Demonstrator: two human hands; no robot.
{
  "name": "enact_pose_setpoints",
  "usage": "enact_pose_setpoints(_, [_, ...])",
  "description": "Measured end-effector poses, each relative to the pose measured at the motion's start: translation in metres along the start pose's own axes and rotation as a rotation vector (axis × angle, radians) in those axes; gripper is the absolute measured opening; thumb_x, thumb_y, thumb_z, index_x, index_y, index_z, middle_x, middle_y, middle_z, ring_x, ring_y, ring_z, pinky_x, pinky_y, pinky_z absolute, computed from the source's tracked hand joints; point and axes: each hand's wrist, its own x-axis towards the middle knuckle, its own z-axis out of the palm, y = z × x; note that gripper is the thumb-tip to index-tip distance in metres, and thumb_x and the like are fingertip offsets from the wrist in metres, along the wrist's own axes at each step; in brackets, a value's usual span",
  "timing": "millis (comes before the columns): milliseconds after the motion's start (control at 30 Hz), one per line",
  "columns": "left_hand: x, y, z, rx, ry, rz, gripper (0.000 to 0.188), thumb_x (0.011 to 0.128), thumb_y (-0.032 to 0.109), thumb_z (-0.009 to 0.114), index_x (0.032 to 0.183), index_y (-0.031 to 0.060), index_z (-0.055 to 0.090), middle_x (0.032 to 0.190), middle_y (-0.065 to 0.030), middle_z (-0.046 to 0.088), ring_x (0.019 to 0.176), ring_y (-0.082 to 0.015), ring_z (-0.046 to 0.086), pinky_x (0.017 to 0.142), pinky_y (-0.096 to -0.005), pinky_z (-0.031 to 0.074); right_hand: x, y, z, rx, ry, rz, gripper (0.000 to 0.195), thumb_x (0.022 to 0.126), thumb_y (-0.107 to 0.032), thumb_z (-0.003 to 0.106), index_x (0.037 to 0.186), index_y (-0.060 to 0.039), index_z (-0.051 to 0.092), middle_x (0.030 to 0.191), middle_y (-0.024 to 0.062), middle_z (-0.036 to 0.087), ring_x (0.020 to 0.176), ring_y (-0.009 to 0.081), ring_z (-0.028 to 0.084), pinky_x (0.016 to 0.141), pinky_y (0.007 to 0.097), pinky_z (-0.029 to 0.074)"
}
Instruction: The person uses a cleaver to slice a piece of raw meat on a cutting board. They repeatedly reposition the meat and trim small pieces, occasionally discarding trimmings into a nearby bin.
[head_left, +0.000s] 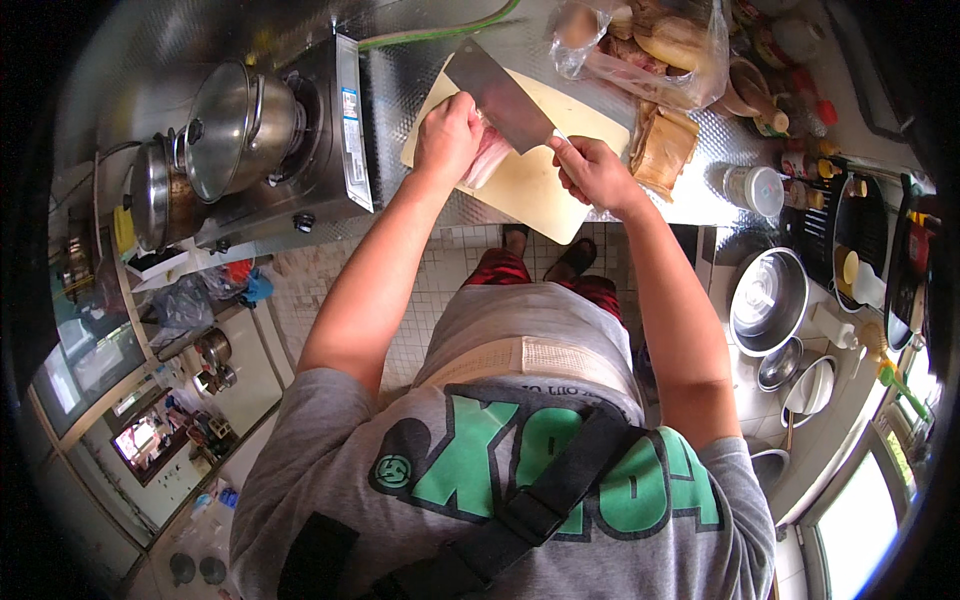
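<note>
My right hand (596, 174) grips the handle of a broad cleaver (504, 97). Its blade slants up and left over a cream cutting board (551, 199), close against a piece of raw meat (487, 157) with pale and pink layers. On the meat's upper left side rests my left hand (450, 135), fingers curled, holding it against the board beside the blade. The fingertips are partly hidden, so how far they wrap the meat cannot be seen. Whether the blade touches or cuts the meat is not clear.
Left of the board is a gas stove (352, 127) with a glass-lidded steel pot (225, 131). Brown flat sheets of food (664, 154) lie right of the board, below a plastic bag of food (652, 45). A lidded white tub (754, 189), bottles and steel basins (769, 300) stand farther right.
</note>
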Motion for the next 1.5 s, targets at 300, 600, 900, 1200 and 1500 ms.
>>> enact_pose_setpoints(300, [0.004, -0.017, -0.012, -0.055, -0.078, 0.041, 0.015, 0.077, 0.001, 0.069, 0.081, 0.0021, 0.054, 0.075, -0.0150, 0.064, 0.069, -0.0359, 0.067, 0.061, -0.0440, 0.054, 0.033, -0.026, -0.008, -0.146, -0.121, 0.050, 0.057, 0.099, -0.058, 0.054, 0.083, -0.0039, 0.059, 0.062, 0.0012, 0.053, 0.049, 0.0102, 0.048, 0.045, 0.0282, 0.041])
enact_pose_setpoints(600, [0.004, -0.031, -0.021, -0.105, -0.129, 0.019, 0.016, 0.078, 0.002, 0.070, 0.081, 0.0014, 0.055, 0.075, -0.0131, 0.066, 0.066, -0.0276, 0.068, 0.063, -0.0376, 0.055, 0.059, -0.055, -0.012, -0.248, -0.219, 0.073, 0.057, 0.100, -0.056, 0.052, 0.081, -0.0033, 0.059, 0.061, 0.0014, 0.053, 0.046, 0.0108, 0.048, 0.042, 0.0279, 0.040])
enact_pose_setpoints(900, [0.000, -0.042, -0.033, -0.412, -0.150, -0.288, 0.023, 0.082, -0.005, 0.071, 0.079, 0.0012, 0.049, 0.080, -0.0033, 0.068, 0.076, -0.0068, 0.064, 0.071, -0.0257, 0.055, 0.072, -0.072, -0.001, -0.406, -0.292, 0.160, 0.056, 0.100, -0.058, 0.051, 0.082, -0.0047, 0.058, 0.061, 0.0001, 0.052, 0.049, 0.0105, 0.048, 0.044, 0.0288, 0.040])
enact_pose_setpoints(1200, [-0.008, -0.058, -0.028, -0.810, -0.049, -0.507, 0.030, 0.081, -0.012, 0.069, 0.077, 0.0055, 0.045, 0.083, -0.0036, 0.064, 0.080, -0.0089, 0.062, 0.077, -0.0257, 0.054, 0.069, -0.084, 0.006, -0.502, -0.313, 0.210, 0.058, 0.101, -0.057, 0.047, 0.078, -0.0055, 0.058, 0.059, 0.0006, 0.053, 0.045, 0.0122, 0.049, 0.042, 0.0302, 0.041])
enact_pose_setpoints(1500, [-0.008, -0.068, -0.054, -1.202, 0.043, -0.600, 0.030, 0.084, -0.013, 0.069, 0.080, 0.0069, 0.047, 0.091, -0.0111, 0.067, 0.081, -0.0170, 0.066, 0.078, -0.0301, 0.057, 0.046, -0.096, 0.008, -0.445, -0.375, 0.317, 0.053, 0.102, -0.053, 0.048, 0.078, -0.0064, 0.059, 0.060, 0.0000, 0.054, 0.044, 0.0106, 0.048, 0.042, 0.0278, 0.040])
